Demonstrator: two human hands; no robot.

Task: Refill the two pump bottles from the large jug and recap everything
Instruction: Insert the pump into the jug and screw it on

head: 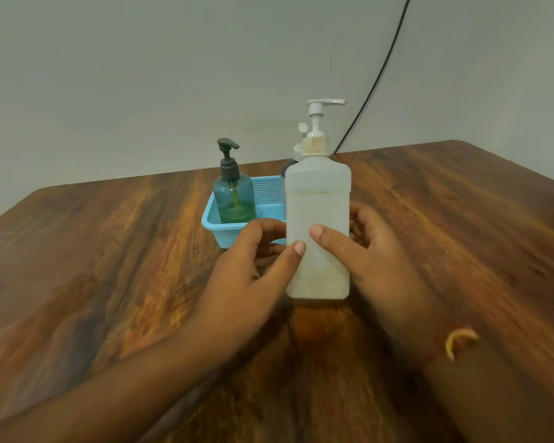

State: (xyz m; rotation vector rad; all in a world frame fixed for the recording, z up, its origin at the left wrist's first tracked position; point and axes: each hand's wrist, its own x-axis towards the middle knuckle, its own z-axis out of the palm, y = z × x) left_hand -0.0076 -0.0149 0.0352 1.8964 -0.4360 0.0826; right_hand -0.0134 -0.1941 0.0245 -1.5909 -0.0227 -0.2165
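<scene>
A white translucent pump bottle [318,206] with a white pump head stands upright on the wooden table [109,251] in the middle of the view. My left hand [253,260] and my right hand [371,247] wrap its lower half from both sides, thumbs on the front face. Behind it, a grey-green pump bottle [234,195] with a dark pump and greenish liquid stands in a light blue basket [211,219]. A third container [296,155] with a white cap peeks out behind the white bottle, mostly hidden.
A black cable [381,75] runs down the pale wall to the table's back edge. A yellowish band [458,340] sits on my right wrist. Bare wood stretches to the left and right of the basket.
</scene>
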